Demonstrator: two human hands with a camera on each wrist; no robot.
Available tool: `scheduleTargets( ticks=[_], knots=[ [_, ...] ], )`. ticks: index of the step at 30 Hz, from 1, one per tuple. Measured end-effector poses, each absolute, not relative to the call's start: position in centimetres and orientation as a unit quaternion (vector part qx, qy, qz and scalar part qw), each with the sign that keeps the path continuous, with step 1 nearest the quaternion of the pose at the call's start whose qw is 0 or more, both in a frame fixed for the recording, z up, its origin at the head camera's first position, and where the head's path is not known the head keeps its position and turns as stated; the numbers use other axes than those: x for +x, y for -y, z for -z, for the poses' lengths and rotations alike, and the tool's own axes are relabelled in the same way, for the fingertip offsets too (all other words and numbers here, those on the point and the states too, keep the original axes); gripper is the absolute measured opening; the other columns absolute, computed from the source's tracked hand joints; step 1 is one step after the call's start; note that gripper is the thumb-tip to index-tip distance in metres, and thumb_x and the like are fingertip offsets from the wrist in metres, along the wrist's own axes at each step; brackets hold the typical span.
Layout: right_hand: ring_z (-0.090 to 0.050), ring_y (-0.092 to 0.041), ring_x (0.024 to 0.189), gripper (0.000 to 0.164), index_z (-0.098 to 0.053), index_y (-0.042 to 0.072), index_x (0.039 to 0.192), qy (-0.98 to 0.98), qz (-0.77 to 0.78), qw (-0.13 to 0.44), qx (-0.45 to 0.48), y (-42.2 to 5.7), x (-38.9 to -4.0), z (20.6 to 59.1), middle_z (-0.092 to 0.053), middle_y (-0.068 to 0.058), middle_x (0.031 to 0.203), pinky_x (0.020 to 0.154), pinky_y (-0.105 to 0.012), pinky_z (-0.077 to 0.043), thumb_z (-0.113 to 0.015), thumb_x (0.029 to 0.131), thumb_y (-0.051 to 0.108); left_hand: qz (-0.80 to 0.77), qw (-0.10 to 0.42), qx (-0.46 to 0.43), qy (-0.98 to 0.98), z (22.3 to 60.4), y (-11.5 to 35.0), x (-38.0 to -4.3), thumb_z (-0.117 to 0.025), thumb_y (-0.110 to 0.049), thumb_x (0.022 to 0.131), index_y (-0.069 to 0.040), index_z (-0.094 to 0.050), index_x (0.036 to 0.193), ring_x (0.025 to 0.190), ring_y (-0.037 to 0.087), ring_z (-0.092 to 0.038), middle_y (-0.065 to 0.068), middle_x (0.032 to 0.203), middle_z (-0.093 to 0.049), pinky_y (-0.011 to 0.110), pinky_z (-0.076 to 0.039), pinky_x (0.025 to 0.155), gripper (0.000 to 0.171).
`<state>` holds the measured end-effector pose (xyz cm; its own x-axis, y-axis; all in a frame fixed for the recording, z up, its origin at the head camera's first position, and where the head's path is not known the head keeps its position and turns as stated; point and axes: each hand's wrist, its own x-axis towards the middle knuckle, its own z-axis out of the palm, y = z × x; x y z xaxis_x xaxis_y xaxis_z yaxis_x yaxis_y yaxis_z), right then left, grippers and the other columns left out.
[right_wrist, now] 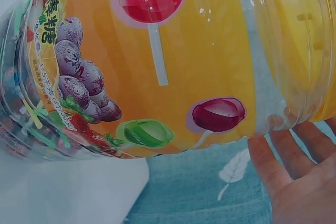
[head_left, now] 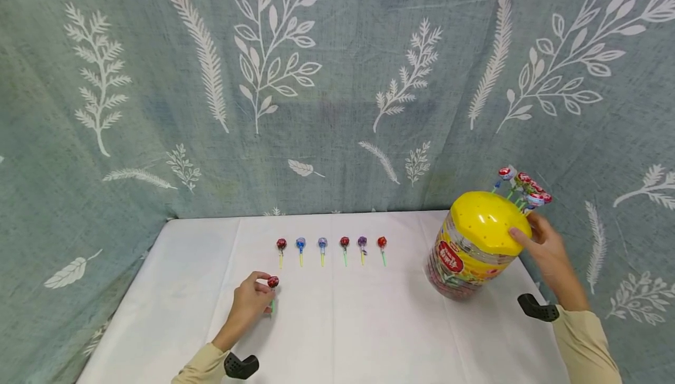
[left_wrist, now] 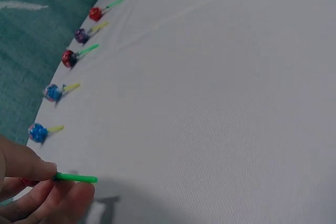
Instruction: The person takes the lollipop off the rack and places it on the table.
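lollipops (head_left: pixel 535 188) atop jar (head_left: pixel 469 249), head view only, printed grapes (right_wrist: pixel 88 81), right wrist only

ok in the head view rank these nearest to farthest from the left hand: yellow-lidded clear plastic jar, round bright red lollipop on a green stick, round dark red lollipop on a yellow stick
1. Dark red lollipop on a yellow stick: leftmost of the six in line.
2. Bright red lollipop: rightmost of the six.
3. Yellow-lidded plastic jar: right side, tilted.
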<state>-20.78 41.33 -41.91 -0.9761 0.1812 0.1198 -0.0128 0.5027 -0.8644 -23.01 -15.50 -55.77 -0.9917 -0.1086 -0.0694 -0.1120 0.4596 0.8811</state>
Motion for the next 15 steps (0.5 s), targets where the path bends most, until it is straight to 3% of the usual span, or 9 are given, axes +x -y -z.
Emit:
scheduleTargets(
  ticks=[15],
  knots=[
    [-0.021, -0.045, 0.132, 0.074, -0.009, 0.002, 0.151, 0.858, -0.500, 0.099, -0.058, -41.3, -20.7, 42.1, -0.016, -0.027, 0.151, 0.106, -0.060, -0.021, -0.050, 0.098, 0.034, -0.505, 0.037, -0.073, -0.859, 57.2, 16.0, -23.5, -0.071, 0.008, 0.074, 0.004, -0.058, 0.109, 0.052, 0.018, -0.059, 0.010, 0.075, -0.059, 0.034, -0.054, 0.046, 0.037]
  ],
)
